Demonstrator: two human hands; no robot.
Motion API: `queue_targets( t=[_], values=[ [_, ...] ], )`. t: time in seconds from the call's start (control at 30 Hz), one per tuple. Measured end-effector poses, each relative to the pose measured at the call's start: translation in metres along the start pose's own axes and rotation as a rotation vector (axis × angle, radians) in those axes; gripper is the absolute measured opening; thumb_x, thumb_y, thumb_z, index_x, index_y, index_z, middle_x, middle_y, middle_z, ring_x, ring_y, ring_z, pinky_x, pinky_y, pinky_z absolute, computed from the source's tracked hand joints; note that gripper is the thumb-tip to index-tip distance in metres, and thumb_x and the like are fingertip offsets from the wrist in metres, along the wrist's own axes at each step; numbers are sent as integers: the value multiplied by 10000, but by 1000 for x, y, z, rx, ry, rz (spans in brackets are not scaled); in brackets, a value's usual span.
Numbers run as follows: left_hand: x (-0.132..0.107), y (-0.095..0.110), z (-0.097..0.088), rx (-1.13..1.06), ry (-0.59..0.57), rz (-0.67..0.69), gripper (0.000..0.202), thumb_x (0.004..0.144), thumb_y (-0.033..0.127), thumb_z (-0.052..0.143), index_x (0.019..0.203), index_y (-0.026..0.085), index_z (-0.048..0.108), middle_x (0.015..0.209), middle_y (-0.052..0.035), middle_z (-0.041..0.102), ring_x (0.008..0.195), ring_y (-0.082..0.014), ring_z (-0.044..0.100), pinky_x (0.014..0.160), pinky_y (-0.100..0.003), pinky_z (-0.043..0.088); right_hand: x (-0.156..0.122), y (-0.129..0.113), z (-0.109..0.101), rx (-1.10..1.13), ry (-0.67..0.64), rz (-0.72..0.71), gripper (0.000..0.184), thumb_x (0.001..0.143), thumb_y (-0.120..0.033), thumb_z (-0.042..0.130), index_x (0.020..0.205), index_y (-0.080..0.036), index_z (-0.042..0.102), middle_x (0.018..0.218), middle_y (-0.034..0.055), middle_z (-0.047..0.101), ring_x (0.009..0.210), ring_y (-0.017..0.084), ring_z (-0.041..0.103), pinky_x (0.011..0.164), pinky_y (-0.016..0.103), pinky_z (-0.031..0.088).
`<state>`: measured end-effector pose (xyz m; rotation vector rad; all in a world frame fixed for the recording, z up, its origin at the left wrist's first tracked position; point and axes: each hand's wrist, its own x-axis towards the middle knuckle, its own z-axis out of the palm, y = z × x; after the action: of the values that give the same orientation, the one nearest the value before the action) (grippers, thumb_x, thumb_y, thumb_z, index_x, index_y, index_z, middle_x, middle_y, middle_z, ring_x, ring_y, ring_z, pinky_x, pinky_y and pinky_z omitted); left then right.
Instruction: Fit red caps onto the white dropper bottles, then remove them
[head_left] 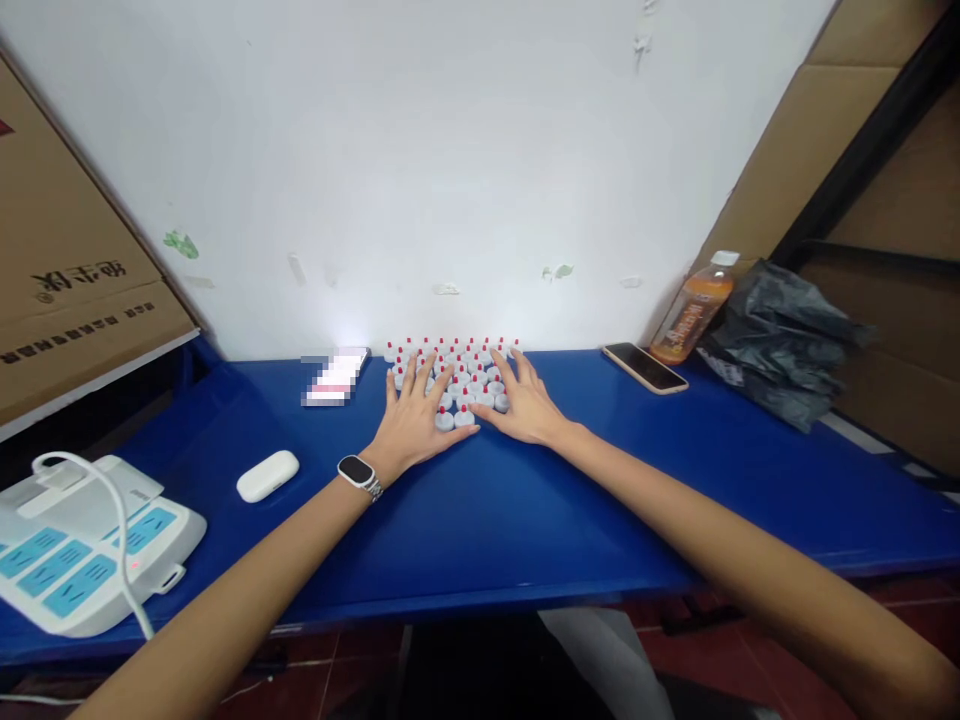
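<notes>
Several small white round pieces with red tips stand close together on the blue table, against the wall. They look like small caps, but I cannot tell their exact kind. My left hand lies over the left side of the group, fingers spread, a watch on its wrist. Across the right side rests my right hand, its fingers apart too. Both thumbs point inward near the front of the group. Some pieces are hidden beneath the fingers.
A lit phone and a white earbud case lie to the left, near a power strip with a cable. On the right are a dark phone, a drink bottle and a black plastic bag. Cardboard stands left.
</notes>
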<state>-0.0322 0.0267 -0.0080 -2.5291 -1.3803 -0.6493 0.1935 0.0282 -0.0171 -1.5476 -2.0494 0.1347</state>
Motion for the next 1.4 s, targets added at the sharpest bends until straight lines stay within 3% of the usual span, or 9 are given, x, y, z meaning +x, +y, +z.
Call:
queue_targets(
  t=[0.1,0.2,0.6,0.87,1.07,1.13,1.23,1.3,1.4],
  values=[
    [13,-8,8,2,-30,-71,1019,779,841,479,1588,267,245,1672,-128,152,1523,-450,73,1150,-747,119,10,3,6,10,-65,17,1026,808,-724,571,1606,-354,44,1670,140,-2,1511,471,57,1100,695,275],
    [27,-19,15,-9,-60,-116,1036,766,853,481,1585,258,261,1675,-136,130,1522,-456,60,1142,-749,149,26,5,12,24,-83,41,1001,819,-689,590,1605,-363,62,1675,131,-47,1509,482,54,1119,683,257],
    [57,-56,33,-5,-70,-133,1003,739,862,506,1529,256,382,1657,-126,214,1517,-440,135,1163,-714,175,61,14,25,0,-52,101,916,831,-698,573,1589,-379,169,1683,99,-19,1509,490,-29,1131,699,217],
    [47,-47,23,61,62,-88,1012,754,864,480,1516,204,391,1629,-144,287,1524,-393,159,1216,-655,43,43,9,16,-44,-12,133,883,882,-731,439,1603,-317,138,1684,121,-27,1526,405,-116,1157,708,96],
    [30,-30,10,18,123,41,767,883,667,524,1472,188,413,1576,-158,368,1478,-340,295,1225,-563,177,11,3,6,-59,6,105,876,890,-734,411,1602,-302,139,1680,122,14,1542,355,-60,1172,655,150],
    [26,-22,3,-8,152,76,606,916,563,534,1379,173,493,1470,-170,478,1387,-330,415,1164,-517,307,1,-1,4,-52,32,106,860,888,-704,446,1593,-290,177,1671,130,55,1541,356,-25,1164,641,183],
    [24,-11,-6,-41,136,130,305,957,443,485,1016,177,621,1083,-130,650,1073,-283,588,967,-437,441,-11,-6,2,-13,101,149,807,873,-606,538,1552,-254,281,1620,163,183,1521,360,87,1139,607,264],
    [24,-4,-9,-101,23,173,314,972,408,445,775,196,567,791,-62,628,814,-226,596,812,-372,446,-15,-8,0,41,158,200,730,855,-526,582,1492,-234,377,1531,177,312,1462,357,232,1104,574,337],
    [21,6,-6,-227,-211,178,401,965,436,436,639,207,478,572,0,522,551,-162,485,604,-299,342,-17,-4,-2,124,236,238,575,832,-459,605,1348,-220,518,1352,166,460,1299,336,423,1044,525,415]
  ],
)
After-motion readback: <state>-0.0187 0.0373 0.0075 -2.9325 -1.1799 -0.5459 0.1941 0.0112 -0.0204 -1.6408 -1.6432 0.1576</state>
